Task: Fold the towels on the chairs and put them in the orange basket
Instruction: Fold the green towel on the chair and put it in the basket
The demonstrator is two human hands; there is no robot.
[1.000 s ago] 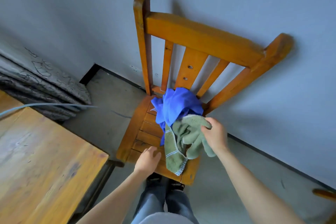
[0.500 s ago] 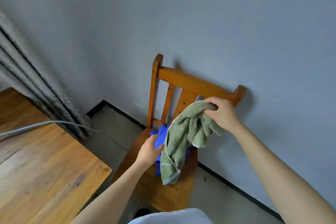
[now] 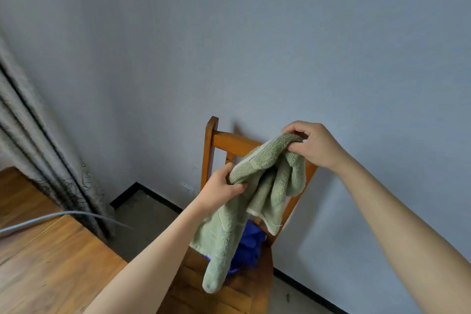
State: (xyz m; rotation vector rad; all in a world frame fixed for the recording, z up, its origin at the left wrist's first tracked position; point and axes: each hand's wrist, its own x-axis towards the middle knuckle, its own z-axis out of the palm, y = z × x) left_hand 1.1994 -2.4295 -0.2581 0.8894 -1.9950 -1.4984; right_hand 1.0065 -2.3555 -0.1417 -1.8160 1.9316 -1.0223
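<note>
While the green towel is held up in the air in front of the wooden chair, its upper edge is gripped at two places. The bunched top corner is pinched by the right hand, whose fingers and thumb are curled round the cloth. A lower part of the same edge is grasped by the left hand, the thumb laid over the fabric and the fingers closed beneath it. The remainder of the towel is left hanging in loose folds, its lowest tip seen in front of the chair seat. A blue towel is seen crumpled on the seat, partly hidden behind the green one. The chair is placed against a grey wall. A wooden table, crossed by a pale cable, is located at the lower left, beside a grey curtain
</note>
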